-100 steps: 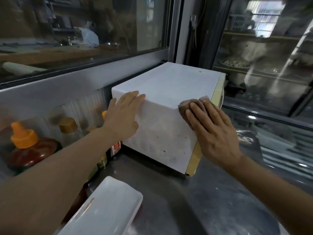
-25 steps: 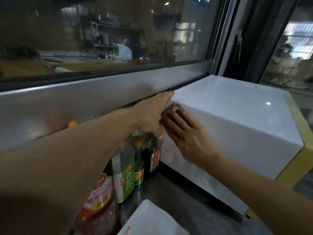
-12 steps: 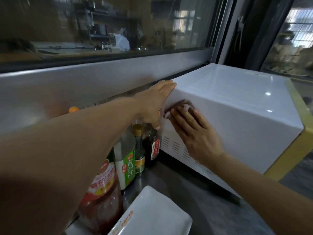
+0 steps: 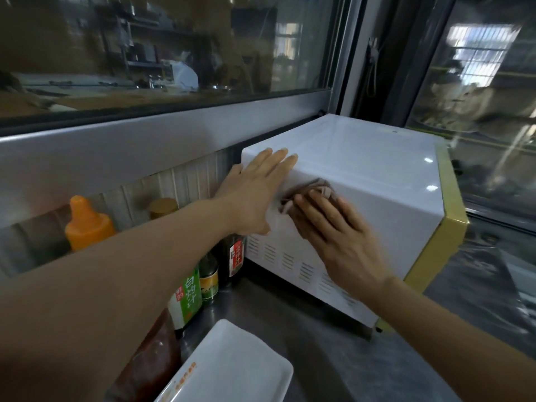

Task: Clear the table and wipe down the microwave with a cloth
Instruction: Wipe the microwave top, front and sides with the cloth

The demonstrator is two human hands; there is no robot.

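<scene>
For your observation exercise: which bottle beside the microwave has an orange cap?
The leftmost bottle, farthest from the microwave; the others show a tan cap or no visible cap.

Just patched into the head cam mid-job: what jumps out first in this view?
The white microwave with its yellow front edge dominates the right of the counter, and both hands are on its near side. The right hand presses a brownish cloth flat against that wall, while the left hand rests open on the upper corner. Left of it stands a row of sauce bottles, the orange-capped bottle brightest, with a white tray at the bottom edge.
</scene>
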